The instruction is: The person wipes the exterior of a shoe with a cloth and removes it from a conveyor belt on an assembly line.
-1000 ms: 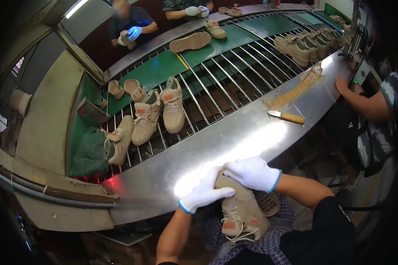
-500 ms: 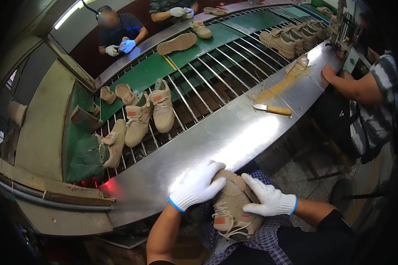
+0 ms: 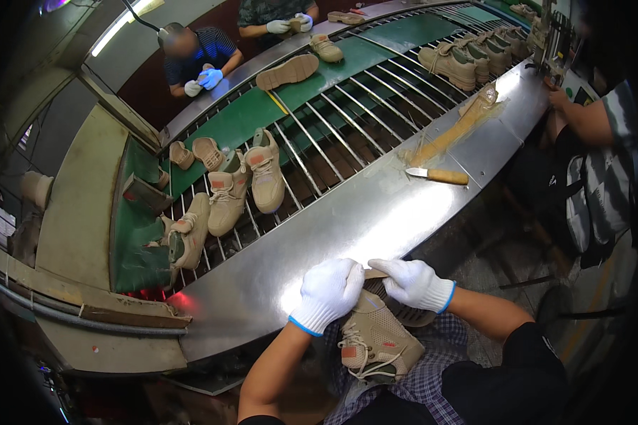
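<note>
A beige lace-up shoe (image 3: 377,333) rests over my lap with its toe pointing away from me. At its right a sole (image 3: 412,314) stands apart from the upper along the side, its darker ribbed inner face showing. My left hand (image 3: 332,292), in a white knit glove, is closed at the toe; its fingertips are partly hidden. My right hand (image 3: 417,285), gloved alike, pinches the sole's toe edge between thumb and fingers. Both hands nearly meet above the toe.
A metal ledge (image 3: 319,248) lies ahead, with a wooden-handled knife (image 3: 438,176) and dried glue on it. Beyond, a roller conveyor (image 3: 340,134) carries several beige shoes (image 3: 266,173) and a loose sole (image 3: 288,72). Co-workers sit across and at the right (image 3: 581,117).
My right hand has moved from the shoe's side up to the toe, and the sole now stands away from the upper. My left hand has shifted slightly right. The right co-worker's arm has moved.
</note>
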Demonstrator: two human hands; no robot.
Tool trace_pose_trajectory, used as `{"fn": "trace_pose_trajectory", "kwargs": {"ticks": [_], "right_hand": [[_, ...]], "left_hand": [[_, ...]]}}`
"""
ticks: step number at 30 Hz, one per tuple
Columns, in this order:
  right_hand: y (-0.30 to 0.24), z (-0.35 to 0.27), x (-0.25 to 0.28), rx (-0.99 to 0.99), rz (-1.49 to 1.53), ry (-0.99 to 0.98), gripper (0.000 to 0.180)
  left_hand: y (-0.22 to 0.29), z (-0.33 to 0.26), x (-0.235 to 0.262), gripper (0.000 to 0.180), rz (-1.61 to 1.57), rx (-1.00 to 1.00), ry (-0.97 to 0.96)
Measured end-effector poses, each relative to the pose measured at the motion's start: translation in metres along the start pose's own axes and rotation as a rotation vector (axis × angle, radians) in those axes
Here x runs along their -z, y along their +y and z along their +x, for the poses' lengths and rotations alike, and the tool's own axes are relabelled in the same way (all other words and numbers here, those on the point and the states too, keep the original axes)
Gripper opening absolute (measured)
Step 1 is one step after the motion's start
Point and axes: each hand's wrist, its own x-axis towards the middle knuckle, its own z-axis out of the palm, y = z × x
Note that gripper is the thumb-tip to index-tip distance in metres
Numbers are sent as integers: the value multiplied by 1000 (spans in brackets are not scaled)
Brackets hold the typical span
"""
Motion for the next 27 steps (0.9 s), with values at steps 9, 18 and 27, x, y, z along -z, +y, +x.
{"fn": "trace_pose_trajectory", "kwargs": {"ticks": [9,18,27], "right_hand": [[-49,14,45,-50,39,-460,75],[-65,-19,48,141,31,-370,78],[-41,-3,3,-410,543,-127,50]], "left_hand": [[2,2,-4,35,176,63,-67],[0,-5,-10,35,39,33,106],[-36,-43,-40,25,-1224,570,393]]}}
